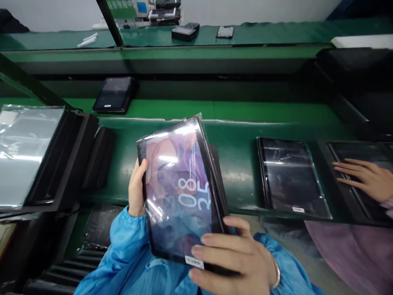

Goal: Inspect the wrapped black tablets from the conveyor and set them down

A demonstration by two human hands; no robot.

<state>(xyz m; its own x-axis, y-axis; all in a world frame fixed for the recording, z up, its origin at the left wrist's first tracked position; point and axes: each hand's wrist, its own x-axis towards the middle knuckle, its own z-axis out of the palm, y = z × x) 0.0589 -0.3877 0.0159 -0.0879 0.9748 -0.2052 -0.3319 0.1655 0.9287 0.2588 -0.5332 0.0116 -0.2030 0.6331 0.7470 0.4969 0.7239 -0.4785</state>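
Observation:
A tablet (175, 188) with a lit lock screen tilts in front of my body, a white label near its lower corner. Thin clear film shows at its upper right corner. Beneath its right side is a dark slab, perhaps another tablet, largely hidden. My left hand (138, 186) grips the left edge, thumb on the front and the other fingers mostly hidden behind. At the lower right corner my right hand (236, 256) is closed around the edge, with several fingers across the front near the label.
Dark tablets (291, 176) lie on the green bench to the right, beside a co-worker's hand (365, 176). Another tablet stack (113, 94) sits on the green strip ahead. Film-covered tablets (27, 151) and black slabs (98, 157) stand at left. A raised shelf (260, 35) runs behind.

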